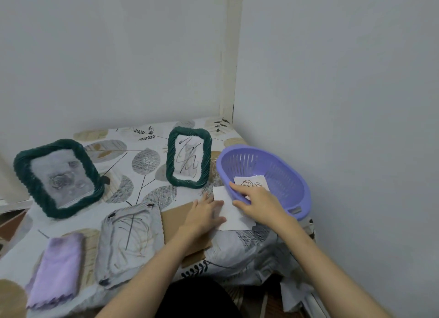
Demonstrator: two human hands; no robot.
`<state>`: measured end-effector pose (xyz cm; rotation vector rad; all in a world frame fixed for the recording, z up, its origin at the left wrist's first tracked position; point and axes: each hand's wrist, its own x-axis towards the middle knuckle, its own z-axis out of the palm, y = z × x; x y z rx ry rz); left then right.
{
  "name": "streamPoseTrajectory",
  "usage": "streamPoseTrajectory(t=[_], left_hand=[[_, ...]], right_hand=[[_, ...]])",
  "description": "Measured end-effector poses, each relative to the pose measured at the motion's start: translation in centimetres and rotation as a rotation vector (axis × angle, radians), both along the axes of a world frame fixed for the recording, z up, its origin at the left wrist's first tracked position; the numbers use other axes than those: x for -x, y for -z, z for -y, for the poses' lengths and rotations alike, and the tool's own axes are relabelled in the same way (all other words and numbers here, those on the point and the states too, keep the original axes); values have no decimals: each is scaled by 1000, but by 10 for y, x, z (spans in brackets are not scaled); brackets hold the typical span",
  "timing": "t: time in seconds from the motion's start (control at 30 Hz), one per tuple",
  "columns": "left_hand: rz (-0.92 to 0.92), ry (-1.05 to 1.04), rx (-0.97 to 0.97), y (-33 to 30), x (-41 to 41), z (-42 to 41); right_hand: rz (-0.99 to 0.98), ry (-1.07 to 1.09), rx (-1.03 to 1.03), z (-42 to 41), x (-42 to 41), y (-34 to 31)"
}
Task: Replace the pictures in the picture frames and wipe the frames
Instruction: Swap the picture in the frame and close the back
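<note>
Over by the purple basket, right hand pinches a drawing, left hand lies flat on white paper; tugging could tip the basket or crease it

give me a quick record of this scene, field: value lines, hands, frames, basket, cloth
left hand: flat on a white paper on the table
right hand: reaching over the basket rim, fingers on a printed picture
basket: purple, slotted, right of the frames
standing frames: two green, large frame at left, small frame in the middle
flat frame: lying on the table, near a cardboard backing
cloth: lilac, folded, near left, untouched
</note>
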<state>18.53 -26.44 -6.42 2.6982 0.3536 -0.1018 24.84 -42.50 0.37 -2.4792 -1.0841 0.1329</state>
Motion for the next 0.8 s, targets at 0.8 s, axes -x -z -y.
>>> streamPoseTrajectory(t=[0.8], left_hand=[[371, -180, 577, -47, 0, 16]], right_hand=[[-391, 460, 431, 2, -65, -10]])
